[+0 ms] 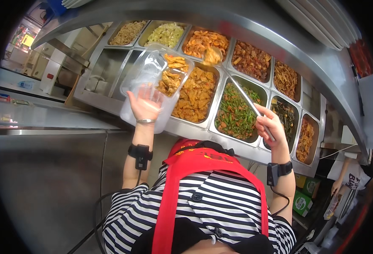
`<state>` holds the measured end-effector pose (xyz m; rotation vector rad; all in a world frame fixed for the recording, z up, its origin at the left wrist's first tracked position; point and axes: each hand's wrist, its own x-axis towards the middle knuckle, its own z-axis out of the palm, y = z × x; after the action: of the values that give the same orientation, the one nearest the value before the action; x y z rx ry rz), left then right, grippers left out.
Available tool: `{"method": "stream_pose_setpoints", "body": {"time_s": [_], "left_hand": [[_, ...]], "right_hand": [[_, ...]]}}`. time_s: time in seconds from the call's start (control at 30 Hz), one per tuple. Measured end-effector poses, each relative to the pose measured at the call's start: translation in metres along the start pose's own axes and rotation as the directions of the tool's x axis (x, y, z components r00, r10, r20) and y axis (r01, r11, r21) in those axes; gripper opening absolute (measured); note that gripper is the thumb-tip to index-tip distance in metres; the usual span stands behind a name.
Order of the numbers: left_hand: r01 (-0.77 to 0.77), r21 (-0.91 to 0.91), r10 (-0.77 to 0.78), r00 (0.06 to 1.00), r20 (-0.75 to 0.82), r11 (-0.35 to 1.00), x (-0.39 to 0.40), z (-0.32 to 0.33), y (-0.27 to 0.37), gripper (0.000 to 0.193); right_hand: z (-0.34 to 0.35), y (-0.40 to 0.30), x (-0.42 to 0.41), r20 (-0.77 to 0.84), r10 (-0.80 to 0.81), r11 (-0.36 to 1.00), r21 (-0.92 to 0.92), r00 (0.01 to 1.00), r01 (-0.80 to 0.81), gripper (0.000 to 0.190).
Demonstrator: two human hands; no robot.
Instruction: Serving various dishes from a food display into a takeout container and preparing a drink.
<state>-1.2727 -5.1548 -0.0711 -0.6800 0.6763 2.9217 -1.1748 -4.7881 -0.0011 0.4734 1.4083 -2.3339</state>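
Observation:
My left hand (146, 103) supports a clear plastic takeaway container (142, 71) from below, palm up, its fingers showing through the plastic. Two of the container's compartments hold yellowish-brown food (170, 81). In my right hand (270, 127) is the metal handle of a serving spoon (246, 95). The spoon's bowl, loaded with food (212, 56), is over the edge between the pan of orange shrimp-like food (202, 39) and the pan of yellow-brown tofu-like pieces (197, 95), right of the container.
Other steel pans hold green vegetables with meat (238, 111), dark braised meat (251, 60), noodles (127, 32) and chopped cabbage (164, 35). A curved-looking metal shelf edge (265, 35) spans the far side, with stacked white trays (319, 22) above. Another person's arm (342, 177) is at the right.

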Motion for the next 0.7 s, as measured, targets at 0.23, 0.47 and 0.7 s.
{"method": "stream_pose_setpoints", "body": {"time_s": [0.23, 0.47, 0.7], "left_hand": [[0.067, 0.028, -0.068, 0.996, 0.064, 0.997, -0.008, 0.024, -0.033, 0.064], [0.069, -0.004, -0.068, 0.994, 0.083, 0.998, -0.007, 0.025, -0.039, 0.065], [0.018, 0.12, -0.03, 0.995, 0.095, 0.993, -0.008, 0.031, -0.032, 0.067]], "right_hand": [[0.058, -0.011, -0.029, -0.002, -0.114, 0.802, -0.59, 0.993, 0.091, 0.047], [0.059, 0.014, -0.04, 0.178, -0.467, 0.319, -0.88, 0.866, 0.353, 0.046], [0.053, 0.018, -0.048, 0.309, -0.51, 0.225, -0.853, 0.803, 0.471, 0.048]]}}
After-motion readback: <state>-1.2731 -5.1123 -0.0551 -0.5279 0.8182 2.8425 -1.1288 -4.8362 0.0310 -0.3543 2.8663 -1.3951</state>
